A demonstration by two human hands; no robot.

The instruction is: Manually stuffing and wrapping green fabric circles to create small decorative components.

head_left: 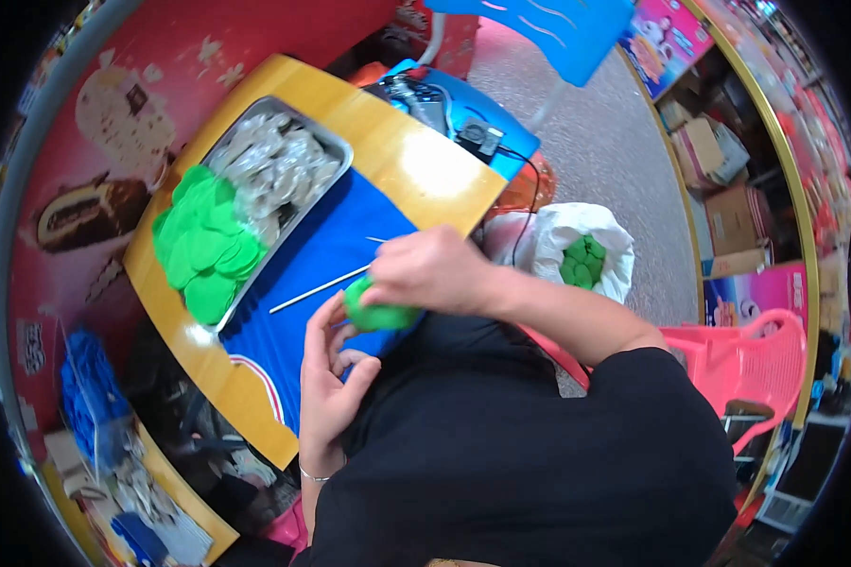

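A soft green fabric piece (384,313) is pinched in the fingers of my right hand (435,269). Below and to its left is my left hand (336,383), palm turned up and thumb apart; its fingertips come up against the green piece's left edge. Both hands are over the near edge of a blue cloth (340,241). A thin pale rod (317,289) lies on that cloth, one end running toward the green piece. Flat, rounded green pieces (203,246) are heaped at the near end of a metal tray (342,156), next to small clear plastic packets (279,165).
The tray and cloth are on a yellow wooden table (435,175). A white bag (548,250) of green pieces stands right of my arm. Blue stools (511,128) holding electronics and a cable (537,184) are beyond it, with a pink chair (766,369) behind my right elbow.
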